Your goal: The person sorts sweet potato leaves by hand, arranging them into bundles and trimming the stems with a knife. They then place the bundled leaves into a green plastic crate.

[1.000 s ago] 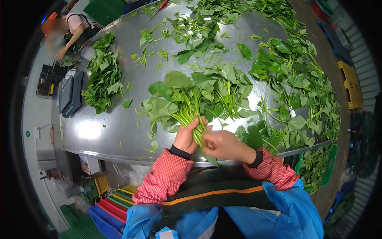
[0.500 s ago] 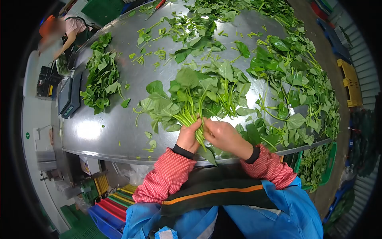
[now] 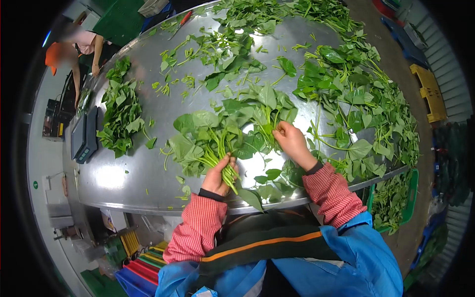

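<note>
Shiny metal bench [image 3: 114, 180] strewn with leafy greens [image 3: 363, 94].
At centre, the left hand [image 3: 217, 177] grips a stemmed bunch [image 3: 190, 143]; the right hand [image 3: 293, 143], pinched together, meets another bundle [image 3: 267, 109]. Scale [image 3: 85, 136] at left; yellow pallet [image 3: 429, 94], upper right.

Right hand [image 3: 293, 141] off the stems of the held bunch [image 3: 213, 154], where it was half a second ago. Now right of and beyond that bunch, fingertips at stems of a second bunch [image 3: 268, 118]; grip unclear. Loose leaves [image 3: 273, 173] right of held bunch now uncovered. Far left of it, co-worker [image 3: 85, 42]: two forearms visible, previously one.
</note>
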A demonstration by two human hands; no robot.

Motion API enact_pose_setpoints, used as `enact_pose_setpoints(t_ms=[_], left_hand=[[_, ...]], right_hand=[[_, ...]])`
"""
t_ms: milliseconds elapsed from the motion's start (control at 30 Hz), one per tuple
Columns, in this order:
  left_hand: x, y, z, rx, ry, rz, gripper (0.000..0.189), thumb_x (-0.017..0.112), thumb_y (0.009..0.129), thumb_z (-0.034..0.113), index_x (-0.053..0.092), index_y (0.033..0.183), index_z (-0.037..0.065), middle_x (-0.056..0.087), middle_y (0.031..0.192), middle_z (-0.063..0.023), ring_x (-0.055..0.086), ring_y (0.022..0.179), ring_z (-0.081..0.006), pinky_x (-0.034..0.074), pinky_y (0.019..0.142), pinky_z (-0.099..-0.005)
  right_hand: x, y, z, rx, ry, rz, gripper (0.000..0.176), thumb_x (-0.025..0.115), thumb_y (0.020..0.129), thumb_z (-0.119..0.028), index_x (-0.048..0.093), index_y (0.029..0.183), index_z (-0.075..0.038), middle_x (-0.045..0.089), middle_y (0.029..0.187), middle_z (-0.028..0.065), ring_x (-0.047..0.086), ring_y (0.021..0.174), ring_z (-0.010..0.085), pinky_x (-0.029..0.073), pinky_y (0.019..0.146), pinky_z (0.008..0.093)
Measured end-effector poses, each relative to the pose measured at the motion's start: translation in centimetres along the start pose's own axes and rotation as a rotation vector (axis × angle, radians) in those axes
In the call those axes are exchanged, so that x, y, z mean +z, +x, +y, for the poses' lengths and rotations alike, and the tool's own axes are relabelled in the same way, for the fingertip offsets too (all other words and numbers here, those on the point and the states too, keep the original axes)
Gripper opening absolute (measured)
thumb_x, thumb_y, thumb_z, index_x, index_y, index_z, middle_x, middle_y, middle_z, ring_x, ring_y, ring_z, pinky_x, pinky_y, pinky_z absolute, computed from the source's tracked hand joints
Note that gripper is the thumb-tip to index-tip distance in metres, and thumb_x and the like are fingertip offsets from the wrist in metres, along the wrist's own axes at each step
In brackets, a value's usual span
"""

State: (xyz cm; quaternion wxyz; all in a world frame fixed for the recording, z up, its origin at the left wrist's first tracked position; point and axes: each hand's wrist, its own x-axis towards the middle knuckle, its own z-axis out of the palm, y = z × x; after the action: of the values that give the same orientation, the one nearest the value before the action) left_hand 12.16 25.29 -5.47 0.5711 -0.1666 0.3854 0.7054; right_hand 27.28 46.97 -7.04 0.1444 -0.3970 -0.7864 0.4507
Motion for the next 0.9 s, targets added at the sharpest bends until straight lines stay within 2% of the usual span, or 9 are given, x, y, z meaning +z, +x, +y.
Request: enact_pose_setpoints(t_ms=[67, 133, 200, 333, 433, 600, 733, 800, 900], left_hand=[[0.0, -0.5, 0.6, 0.056, 0.059, 0.049, 0.014, 0.059, 0.092, 0.017, 0.055, 0.099, 0.005, 0.058, 0.083, -0.0038, 0.058, 0.068, -0.0154, 0.051, 0.06, -0.0269], [1.0, -1.3, 1.3, 0.166, 0.079, 0.073, 0.014, 0.064, 0.089, 0.016, 0.057, 0.092, 0.005, 0.059, 0.076, -0.0042, 0.057, 0.062, -0.0147, 0.048, 0.054, -0.0255], [3.0, -2.3, 1.6, 0.247, 0.187, 0.056, 0.014, 0.065, 0.088, 0.014, 0.057, 0.094, 0.004, 0.061, 0.08, -0.0061, 0.056, 0.063, -0.0126, 0.048, 0.055, -0.0241], [9.0, -3.2, 0.0, 0.454, 0.338, 0.021, 0.014, 0.065, 0.087, 0.011, 0.059, 0.093, 0.0, 0.061, 0.077, -0.0043, 0.055, 0.063, -0.0112, 0.047, 0.057, -0.0221], [9.4, -1.5, -1.1, 0.406, 0.451, -0.003, 0.019, 0.065, 0.086, 0.008, 0.063, 0.101, -0.002, 0.063, 0.081, -0.0042, 0.056, 0.062, -0.0095, 0.046, 0.056, -0.0205], [8.7, 0.5, -2.0, 0.381, 0.439, -0.003, 0.009, 0.065, 0.085, 0.006, 0.062, 0.09, 0.001, 0.063, 0.076, -0.0053, 0.058, 0.059, -0.0116, 0.044, 0.05, -0.0223], [8.5, 0.8, -0.8, 0.412, 0.396, 0.142, 0.007, 0.065, 0.084, 0.007, 0.061, 0.086, 0.001, 0.062, 0.071, -0.006, 0.059, 0.057, -0.0135, 0.044, 0.048, -0.0234], [7.8, 1.3, 0.2, 0.423, 0.315, 0.168, 0.008, 0.064, 0.083, 0.002, 0.059, 0.088, 0.001, 0.061, 0.071, -0.0055, 0.058, 0.058, -0.0136, 0.045, 0.05, -0.0237], [8.1, 0.5, 0.3, 0.398, 0.315, 0.138, 0.009, 0.065, 0.083, 0.003, 0.058, 0.089, 0.002, 0.061, 0.074, -0.0044, 0.058, 0.059, -0.013, 0.045, 0.05, -0.0228]], right_hand=[[-0.9, 0.5, 0.4, -0.013, 0.399, -0.043, 0.02, 0.065, 0.084, -0.02, 0.057, 0.091, -0.003, 0.058, 0.069, 0.0024, 0.054, 0.061, 0.0115, 0.042, 0.056, 0.0263], [-4.9, 0.0, -2.4, 0.183, 0.776, -0.169, 0.015, 0.063, 0.085, -0.016, 0.058, 0.087, -0.003, 0.054, 0.066, -0.0029, 0.047, 0.058, 0.0063, 0.039, 0.052, 0.0239], [-4.2, 0.3, -0.6, -0.092, 0.221, -0.006, 0.015, 0.063, 0.084, -0.017, 0.057, 0.085, -0.003, 0.055, 0.066, 0.0015, 0.05, 0.055, 0.0106, 0.041, 0.05, 0.0273], [-3.4, -2.3, -4.7, -0.309, -0.156, 0.113, 0.013, 0.062, 0.08, -0.014, 0.054, 0.08, -0.004, 0.057, 0.073, 0.0109, 0.058, 0.063, 0.0291, 0.046, 0.055, 0.0396], [-2.2, -3.5, -6.2, -0.603, -0.203, 0.154, 0.015, 0.064, 0.077, -0.013, 0.052, 0.078, -0.005, 0.054, 0.073, 0.0099, 0.057, 0.064, 0.0293, 0.046, 0.056, 0.0376], [-1.1, -4.9, -7.0, -0.831, -0.322, 0.125, 0.019, 0.067, 0.075, -0.014, 0.051, 0.079, -0.006, 0.05, 0.071, 0.008, 0.055, 0.062, 0.0265, 0.046, 0.055, 0.0346], [-2.6, -5.0, -5.8, -0.491, -0.01, 0.353, 0.01, 0.063, 0.079, -0.006, 0.054, 0.082, -0.004, 0.055, 0.07, 0.0088, 0.056, 0.059, 0.023, 0.044, 0.051, 0.0323], [-4.2, -4.5, -4.7, -0.1, 0.288, 0.347, 0.005, 0.06, 0.082, -0.003, 0.056, 0.084, -0.004, 0.055, 0.065, 0.0106, 0.056, 0.057, 0.0268, 0.044, 0.051, 0.032], [-4.5, -4.0, -3.3, -0.116, -0.072, 0.187, 0.024, 0.057, 0.09, -0.024, 0.059, 0.093, -0.001, 0.059, 0.067, 0.0086, 0.057, 0.059, 0.024, 0.045, 0.056, 0.035]])
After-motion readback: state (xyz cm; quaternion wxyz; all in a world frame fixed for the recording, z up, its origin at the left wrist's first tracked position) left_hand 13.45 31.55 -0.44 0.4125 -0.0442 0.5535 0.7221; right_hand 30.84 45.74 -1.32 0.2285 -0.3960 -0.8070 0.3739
